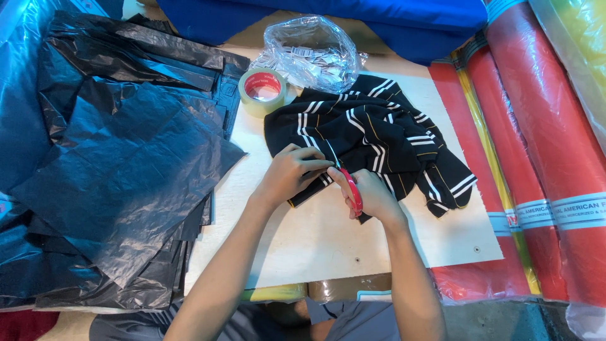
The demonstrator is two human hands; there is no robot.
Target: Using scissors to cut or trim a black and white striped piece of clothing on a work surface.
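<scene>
A black garment with white and thin yellow stripes [372,136] lies crumpled on a pale board [328,233]. My left hand [291,173] pinches the garment's near edge and holds it down. My right hand [374,196] grips small scissors with red handles [351,189]; their blades point up-left into the fabric beside my left fingers. Both hands sit close together at the garment's lower left corner.
A roll of tan tape with a red core [262,91] and a clear plastic bag of small white tags [310,52] stand behind the garment. Black plastic sheets [120,164] are piled at left. Red and yellow wrapped fabric rolls [543,145] lie at right, blue fabric [328,19] behind.
</scene>
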